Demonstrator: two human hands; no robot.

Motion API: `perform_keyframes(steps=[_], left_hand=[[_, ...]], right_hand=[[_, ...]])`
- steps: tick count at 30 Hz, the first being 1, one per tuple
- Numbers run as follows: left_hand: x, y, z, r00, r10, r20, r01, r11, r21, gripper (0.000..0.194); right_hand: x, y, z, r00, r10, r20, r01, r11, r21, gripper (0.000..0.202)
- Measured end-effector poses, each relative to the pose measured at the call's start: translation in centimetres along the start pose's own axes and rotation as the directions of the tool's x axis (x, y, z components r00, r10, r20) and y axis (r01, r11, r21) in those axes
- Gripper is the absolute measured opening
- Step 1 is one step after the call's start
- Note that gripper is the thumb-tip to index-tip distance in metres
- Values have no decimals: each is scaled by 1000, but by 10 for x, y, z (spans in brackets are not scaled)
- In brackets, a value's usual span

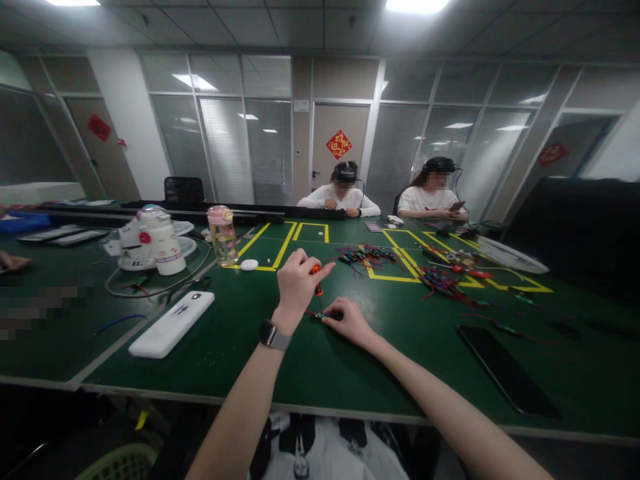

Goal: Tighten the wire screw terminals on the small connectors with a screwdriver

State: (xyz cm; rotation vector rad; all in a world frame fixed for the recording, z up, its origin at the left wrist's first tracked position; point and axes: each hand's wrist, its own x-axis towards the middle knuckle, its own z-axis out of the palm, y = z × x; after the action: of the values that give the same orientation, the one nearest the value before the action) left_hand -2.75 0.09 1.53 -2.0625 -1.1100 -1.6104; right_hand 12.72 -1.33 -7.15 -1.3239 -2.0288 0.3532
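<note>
My left hand (pixel 296 287), with a watch on its wrist, is closed round the orange handle of a screwdriver (pixel 319 289). The shaft points down at a small green circuit board (pixel 318 315) on the table; whether its tip touches the board is too small to tell. Against the right end of that board, my right hand (pixel 349 321) pinches it with thumb and forefinger, low on the table. A thin red wire runs from the board's left end. Beyond my hands lies a pile of small boards with red and blue wires (pixel 367 257).
A second wired-board pile (pixel 445 281) lies right, near a red-handled tool (pixel 475 273). A black phone (pixel 507 367) is near the front edge. Left are a white power bank-like block (pixel 173 325), a white kettle-shaped bottle (pixel 167 247) and a pink-lidded bottle (pixel 223 237). Two people sit opposite.
</note>
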Motion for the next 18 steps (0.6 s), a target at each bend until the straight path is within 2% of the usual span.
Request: perform_keyframes(steps=[2, 5, 9, 11, 14, 18], left_hand=[[-2, 3, 2, 999, 31, 17, -31, 999, 20, 34], [-4, 10, 6, 988, 80, 131, -71, 995, -70, 35], [-5, 14, 7, 983, 40, 177, 9, 964, -266, 24], [-4, 11, 7, 978, 24, 207, 44, 946, -320, 29], [-2, 4, 7, 976, -24, 214, 124, 876, -467, 37], [1, -1, 9, 957, -64, 283, 240, 722, -649, 44]], right_hand=[[0, 0, 0, 1000, 4, 3, -4, 1000, 4, 8], [0, -1, -1, 1000, 9, 6, -10, 1000, 17, 9], [-1, -1, -1, 1000, 9, 5, -9, 999, 34, 9], [-1, -1, -1, 1000, 4, 8, -5, 999, 35, 9], [-1, -2, -2, 1000, 0, 17, 0, 1000, 15, 10], [-1, -3, -3, 1000, 5, 24, -5, 1000, -7, 9]])
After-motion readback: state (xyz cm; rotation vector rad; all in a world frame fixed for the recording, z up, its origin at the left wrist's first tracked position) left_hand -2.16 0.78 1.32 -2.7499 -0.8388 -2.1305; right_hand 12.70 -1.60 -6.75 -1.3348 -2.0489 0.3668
